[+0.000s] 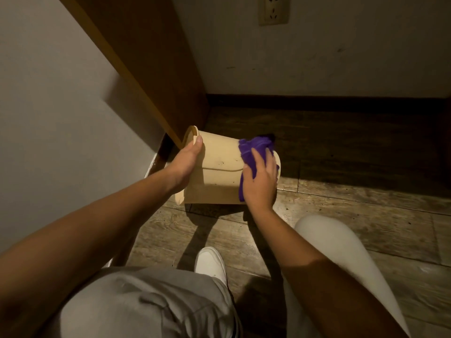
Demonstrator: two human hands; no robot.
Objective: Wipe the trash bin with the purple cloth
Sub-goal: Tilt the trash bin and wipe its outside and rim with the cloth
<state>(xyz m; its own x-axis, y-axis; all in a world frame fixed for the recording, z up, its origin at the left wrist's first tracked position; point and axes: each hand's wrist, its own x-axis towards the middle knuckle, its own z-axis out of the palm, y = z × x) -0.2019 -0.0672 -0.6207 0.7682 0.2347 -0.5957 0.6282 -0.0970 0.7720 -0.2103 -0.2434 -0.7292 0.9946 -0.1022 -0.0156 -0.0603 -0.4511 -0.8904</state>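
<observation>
A beige plastic trash bin [219,167] lies tipped on its side above the wooden floor, its rim to the left and its base to the right. My left hand [186,160] grips the bin near the rim, thumb on top. My right hand [260,181] presses the purple cloth [253,148] flat against the bin's outer wall near the base. The cloth drapes over the top and down the near side. The bin's opening faces away to the left and its inside is hidden.
A brown wooden panel [156,69] slants down just left of the bin, beside a pale wall [48,106]. Dark skirting [317,100] and a wall with a socket [273,9] stand behind. My white shoe [211,262] and knee [324,235] rest on the plank floor [366,215].
</observation>
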